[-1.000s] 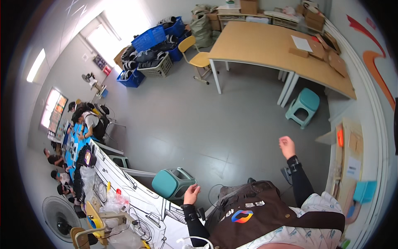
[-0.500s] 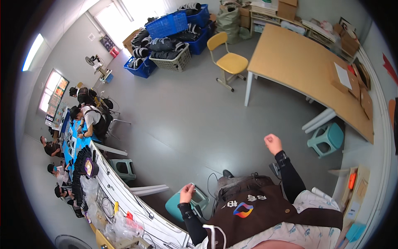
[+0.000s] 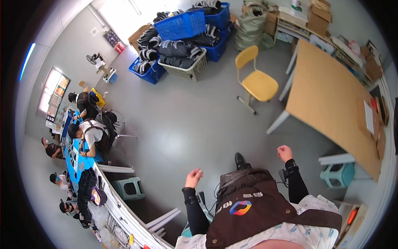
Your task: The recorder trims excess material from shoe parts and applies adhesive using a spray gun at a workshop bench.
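Observation:
My left hand (image 3: 193, 177) hangs in the air over the grey floor, its fingers curled in, with nothing seen in them. Off to the right, my right hand (image 3: 284, 153) is also loosely closed in mid-air, and no object shows in it. Both wrists wear black bands over dark sleeves. Between the hands is my dark apron (image 3: 248, 203) with a colourful emblem, and one black shoe (image 3: 239, 160) shows ahead of it. Neither hand touches anything. Nearest to the right hand stands the wooden table (image 3: 327, 99); a teal stool (image 3: 128, 188) is left of my left hand.
A yellow chair (image 3: 259, 85) stands ahead. Beyond it, a blue crate (image 3: 151, 72) and a pale basket (image 3: 186, 70) hold dark rolled items. Along the left, people sit at a long workbench (image 3: 120, 216). Another teal stool (image 3: 338, 174) is under the table's near side.
The view has moved forward, so the chair, baskets and table look nearer. My left hand has swung forward and up in view; my right hand has come nearer to me. A shoe has stepped out ahead.

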`<state>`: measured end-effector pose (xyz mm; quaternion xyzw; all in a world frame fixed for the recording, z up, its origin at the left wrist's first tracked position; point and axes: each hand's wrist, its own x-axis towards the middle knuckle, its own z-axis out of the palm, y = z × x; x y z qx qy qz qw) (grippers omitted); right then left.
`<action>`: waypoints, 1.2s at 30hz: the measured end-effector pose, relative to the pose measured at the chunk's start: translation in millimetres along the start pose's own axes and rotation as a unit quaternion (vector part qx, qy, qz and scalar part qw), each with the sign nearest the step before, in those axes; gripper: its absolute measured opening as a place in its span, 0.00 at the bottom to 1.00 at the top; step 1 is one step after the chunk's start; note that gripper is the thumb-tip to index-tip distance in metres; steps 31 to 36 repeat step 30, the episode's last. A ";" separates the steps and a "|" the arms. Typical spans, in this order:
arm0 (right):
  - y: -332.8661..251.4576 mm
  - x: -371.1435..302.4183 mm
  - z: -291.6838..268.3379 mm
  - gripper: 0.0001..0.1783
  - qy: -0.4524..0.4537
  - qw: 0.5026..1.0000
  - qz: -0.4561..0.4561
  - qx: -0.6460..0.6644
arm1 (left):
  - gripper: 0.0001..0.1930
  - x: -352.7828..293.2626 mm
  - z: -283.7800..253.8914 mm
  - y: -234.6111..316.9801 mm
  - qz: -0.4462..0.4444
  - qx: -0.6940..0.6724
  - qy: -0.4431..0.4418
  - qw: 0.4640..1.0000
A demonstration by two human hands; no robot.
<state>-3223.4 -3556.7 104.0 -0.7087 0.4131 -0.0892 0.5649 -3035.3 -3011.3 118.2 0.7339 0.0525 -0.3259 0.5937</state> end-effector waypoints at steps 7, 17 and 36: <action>-190.6 209.1 148.7 0.07 -0.099 0.989 -0.087 -0.074 | 0.23 122.2 -85.4 27.9 -0.162 -0.075 0.087 0.980; -393.6 416.0 374.2 0.08 -0.131 0.983 -0.104 -0.080 | 0.26 343.7 -247.6 72.6 -0.272 -0.266 0.128 0.916; -433.6 697.1 609.6 0.10 -0.124 0.981 0.066 -0.137 | 0.16 817.6 -458.3 339.4 -0.215 -0.195 0.104 0.951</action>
